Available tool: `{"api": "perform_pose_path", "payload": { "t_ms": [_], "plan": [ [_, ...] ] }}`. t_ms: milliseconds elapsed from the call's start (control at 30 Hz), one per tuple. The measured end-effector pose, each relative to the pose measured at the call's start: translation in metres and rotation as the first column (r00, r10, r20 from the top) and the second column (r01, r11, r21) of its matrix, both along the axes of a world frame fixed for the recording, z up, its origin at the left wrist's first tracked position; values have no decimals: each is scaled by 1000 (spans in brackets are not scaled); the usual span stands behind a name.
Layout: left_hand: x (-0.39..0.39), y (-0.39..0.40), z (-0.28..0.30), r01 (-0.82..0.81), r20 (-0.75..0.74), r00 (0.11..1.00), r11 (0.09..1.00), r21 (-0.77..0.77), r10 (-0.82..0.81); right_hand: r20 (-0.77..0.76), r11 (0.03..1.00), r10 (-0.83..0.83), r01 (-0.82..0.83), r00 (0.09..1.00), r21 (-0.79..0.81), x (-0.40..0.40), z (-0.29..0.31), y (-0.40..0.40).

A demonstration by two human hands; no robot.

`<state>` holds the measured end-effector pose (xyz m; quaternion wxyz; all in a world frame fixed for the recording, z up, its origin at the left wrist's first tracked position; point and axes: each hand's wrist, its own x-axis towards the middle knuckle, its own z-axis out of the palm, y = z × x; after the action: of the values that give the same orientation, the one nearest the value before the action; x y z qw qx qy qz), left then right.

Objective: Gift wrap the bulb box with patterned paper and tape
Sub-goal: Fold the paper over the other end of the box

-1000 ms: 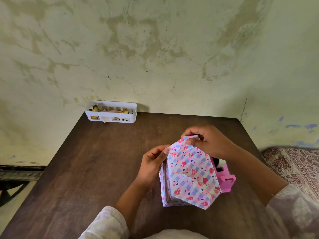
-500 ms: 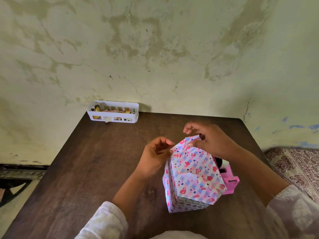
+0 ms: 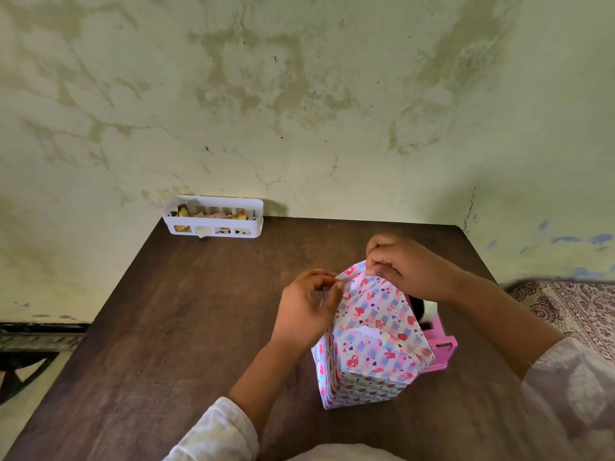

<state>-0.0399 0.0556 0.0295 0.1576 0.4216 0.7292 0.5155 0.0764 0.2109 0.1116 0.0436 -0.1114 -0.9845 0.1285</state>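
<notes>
The bulb box (image 3: 369, 354) stands upright on the brown table (image 3: 186, 314), covered in white paper with pink hearts and blue checks. Its top end faces me, with folded flaps and a small white patch near the middle. My left hand (image 3: 307, 307) pinches the left corner of the far paper flap at the box's top edge. My right hand (image 3: 404, 267) pinches the same flap at its far tip, fingers curled over the paper. A pink tape dispenser (image 3: 439, 347) sits right behind the box, mostly hidden.
A white slotted plastic basket (image 3: 216, 218) with paper scraps stands at the table's far left edge against the stained wall. A patterned cloth surface (image 3: 572, 311) lies to the right of the table. Bare wood spreads left of the box.
The box has been set more upright and lower in view. Both hands shifted along the far flap, and the left hand now pinches its corner instead of steadying the side.
</notes>
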Motion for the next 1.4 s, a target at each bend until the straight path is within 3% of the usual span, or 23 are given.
{"api": "perform_pose_path", "payload": {
  "t_ms": [200, 400, 600, 733, 1000, 1100, 1200, 1267, 1400],
  "plan": [
    [9, 6, -3, -93, -168, 982, 995, -35, 86, 120, 994, -78, 67, 990, 89, -8, 1, -3],
    [11, 6, -13, -102, -191, 975, 993, 57, 111, -7, 985, -172, 172, 985, -5, -6, 0, -7],
    [13, 4, -10, -89, -12, 996, 995, 50, 89, -6, 985, -138, 136, 990, -104, -4, -3, -7],
    [12, 3, -12, -58, 127, 991, 997, 59, 50, 52, 991, -114, 118, 992, -63, -5, -5, -2],
    [11, 2, -14, -42, 187, 982, 995, 87, 25, -27, 973, -220, 217, 975, -80, -8, -9, -10],
    [11, 1, -17, -63, 189, 981, 992, 111, 41, -138, 923, -295, 244, 946, -298, -3, -12, -11],
    [10, 0, -19, -77, 216, 975, 989, 128, 48, -22, 835, -264, 217, 964, -506, 6, -15, -6],
    [11, 1, -19, -79, 216, 975, 988, 130, 50, 32, 844, -258, 242, 966, -478, 10, -21, -6],
    [13, 2, -19, -76, 209, 977, 987, 144, 44, -117, 872, -371, 302, 921, -385, 10, -33, -14]
  ]
}}
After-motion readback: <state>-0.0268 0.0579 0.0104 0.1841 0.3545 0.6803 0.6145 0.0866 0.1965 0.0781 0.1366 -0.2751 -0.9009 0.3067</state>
